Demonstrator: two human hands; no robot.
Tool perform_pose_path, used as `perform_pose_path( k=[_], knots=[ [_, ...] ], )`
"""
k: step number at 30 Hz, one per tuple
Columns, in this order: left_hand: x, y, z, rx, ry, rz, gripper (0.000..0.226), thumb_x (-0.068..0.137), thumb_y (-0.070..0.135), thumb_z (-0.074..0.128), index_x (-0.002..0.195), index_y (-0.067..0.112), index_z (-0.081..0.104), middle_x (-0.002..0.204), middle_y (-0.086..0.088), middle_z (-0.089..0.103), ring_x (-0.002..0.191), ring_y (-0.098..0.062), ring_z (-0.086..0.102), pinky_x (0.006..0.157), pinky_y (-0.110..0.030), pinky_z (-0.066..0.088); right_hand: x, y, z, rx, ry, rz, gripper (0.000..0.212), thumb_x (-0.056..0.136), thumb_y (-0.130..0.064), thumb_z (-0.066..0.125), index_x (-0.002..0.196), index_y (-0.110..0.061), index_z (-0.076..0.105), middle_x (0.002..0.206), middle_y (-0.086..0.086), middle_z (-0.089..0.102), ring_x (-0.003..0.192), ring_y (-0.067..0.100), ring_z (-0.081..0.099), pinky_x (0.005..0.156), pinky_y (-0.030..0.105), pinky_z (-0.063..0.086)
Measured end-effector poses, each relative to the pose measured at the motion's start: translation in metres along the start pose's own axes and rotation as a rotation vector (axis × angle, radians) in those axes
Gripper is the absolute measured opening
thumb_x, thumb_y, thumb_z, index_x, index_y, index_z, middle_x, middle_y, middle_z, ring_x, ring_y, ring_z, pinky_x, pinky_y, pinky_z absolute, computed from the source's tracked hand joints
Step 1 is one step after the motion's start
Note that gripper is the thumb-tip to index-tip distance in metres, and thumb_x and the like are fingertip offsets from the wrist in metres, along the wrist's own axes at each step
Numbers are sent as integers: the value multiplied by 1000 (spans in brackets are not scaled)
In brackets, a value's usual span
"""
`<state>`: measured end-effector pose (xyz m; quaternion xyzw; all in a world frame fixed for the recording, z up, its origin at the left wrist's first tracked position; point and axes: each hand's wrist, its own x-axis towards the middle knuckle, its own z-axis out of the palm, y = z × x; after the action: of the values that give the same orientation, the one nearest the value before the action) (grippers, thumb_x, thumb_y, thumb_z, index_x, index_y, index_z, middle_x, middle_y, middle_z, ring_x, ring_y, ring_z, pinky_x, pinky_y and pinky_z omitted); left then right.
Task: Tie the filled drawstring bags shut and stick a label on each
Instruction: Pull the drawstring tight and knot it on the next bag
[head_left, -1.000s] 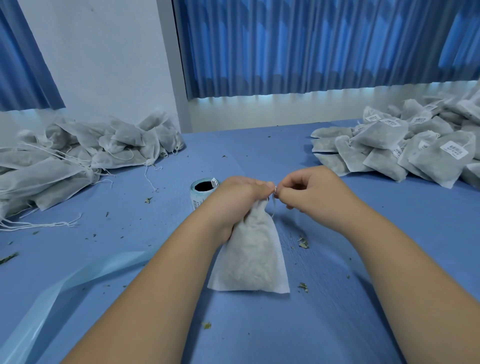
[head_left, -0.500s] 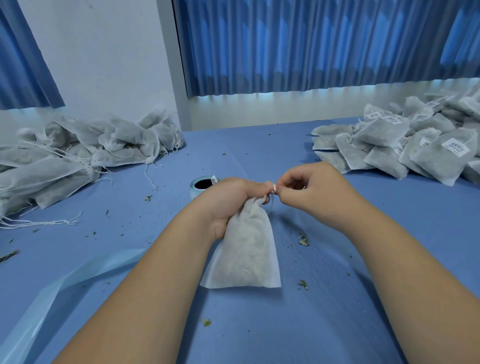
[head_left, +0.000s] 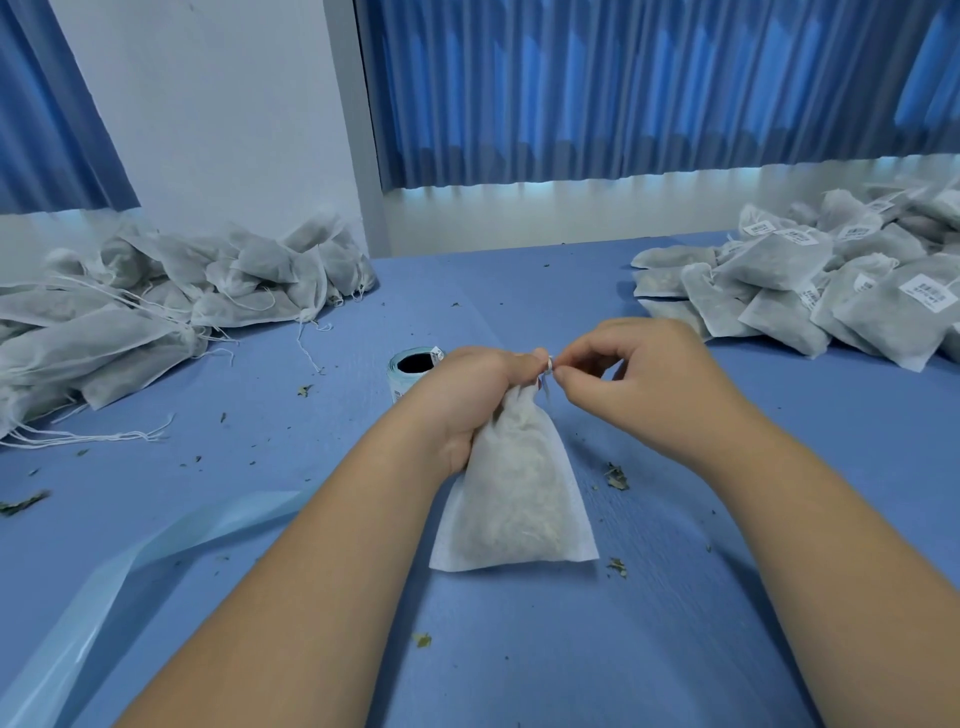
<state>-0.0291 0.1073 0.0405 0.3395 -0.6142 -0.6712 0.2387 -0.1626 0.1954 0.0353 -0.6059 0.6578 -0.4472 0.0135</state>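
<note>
In the head view, the left hand (head_left: 470, 400) gripped the gathered neck of the filled drawstring bag (head_left: 514, 504), whose body reached from under that hand down to the bench (head_left: 727, 597). Just beside it, the right hand (head_left: 641, 382) pinched the drawstring (head_left: 548, 370).

The left hand (head_left: 467, 400) is hiding the neck of the bag (head_left: 511, 499) and part of the label roll (head_left: 400, 382) behind it.

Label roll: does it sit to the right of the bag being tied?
No, the label roll sits left of the bag, behind the left hand.
</note>
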Motion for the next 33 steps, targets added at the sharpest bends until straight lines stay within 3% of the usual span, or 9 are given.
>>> perform_pose_path(
  k=[8, 12, 15, 17, 20, 23, 26, 30, 33],
  knots=[
    [1, -1, 2, -31, -10, 46, 23, 93, 16, 64, 71, 11, 63, 47, 7, 53, 39, -5, 51, 44, -15, 43, 1, 2, 3, -31, -16, 44, 14, 85, -21, 69, 75, -28, 76, 74, -9, 69, 73, 3, 59, 63, 14, 43],
    [4, -3, 1, 20, 20, 91, 19, 91, 15, 67, 72, 11, 66, 54, 4, 55, 42, -5, 50, 45, -14, 42, 2, 2, 1, -17, -58, 116, 24, 88, -22, 68, 66, -32, 69, 65, -10, 66, 62, 5, 57, 55, 15, 42],
    [5, -5, 0, 70, 42, 140, 19, 91, 15, 67, 72, 12, 67, 51, 7, 57, 41, -2, 50, 44, -12, 41, 3, 3, -1, 10, -44, 170, 24, 86, -22, 68, 63, -27, 67, 64, -2, 66, 66, 18, 60, 53, 20, 42],
    [5, -5, -1, 74, 74, 152, 17, 90, 16, 68, 73, 12, 68, 49, 8, 58, 40, -2, 50, 44, -11, 41, 4, 3, -4, 85, 6, 224, 20, 84, -19, 68, 64, -20, 68, 64, 5, 66, 61, 25, 56, 49, 20, 40],
    [8, -5, -5, 102, 146, 153, 18, 89, 18, 71, 72, 14, 68, 52, 7, 59, 41, -1, 51, 44, -11, 42, 7, 1, -10, 275, 85, 298, 22, 79, -9, 64, 57, -13, 63, 53, 0, 59, 52, 12, 51, 52, 24, 39],
    [8, -7, -5, 180, 147, 155, 17, 88, 23, 72, 72, 17, 68, 52, 8, 58, 42, -1, 50, 45, -10, 41, 8, -1, -11, 482, 117, 321, 26, 77, -4, 62, 53, -14, 61, 57, 1, 58, 51, 11, 51, 51, 25, 38],
    [8, -9, -1, 231, 107, 163, 20, 88, 26, 72, 69, 21, 69, 56, 7, 57, 46, -3, 50, 48, -10, 42, 8, -2, -10, 626, 115, 292, 18, 77, -4, 65, 60, -11, 62, 61, 3, 56, 56, 12, 50, 51, 25, 38],
    [8, -8, 1, 232, 105, 171, 16, 89, 29, 70, 77, 18, 71, 71, 1, 60, 58, -9, 52, 51, -11, 43, 7, -4, -7, 836, 76, 289, 26, 83, 0, 62, 61, -13, 65, 62, 0, 52, 57, 12, 44, 50, 22, 35],
    [9, -8, 1, 235, 162, 214, 21, 90, 29, 69, 71, 19, 67, 56, 9, 55, 48, -4, 47, 49, -12, 40, 7, -6, -7, 1009, 1, 372, 28, 84, -1, 54, 59, -11, 58, 58, 1, 42, 51, 13, 34, 46, 23, 27]
  ],
)
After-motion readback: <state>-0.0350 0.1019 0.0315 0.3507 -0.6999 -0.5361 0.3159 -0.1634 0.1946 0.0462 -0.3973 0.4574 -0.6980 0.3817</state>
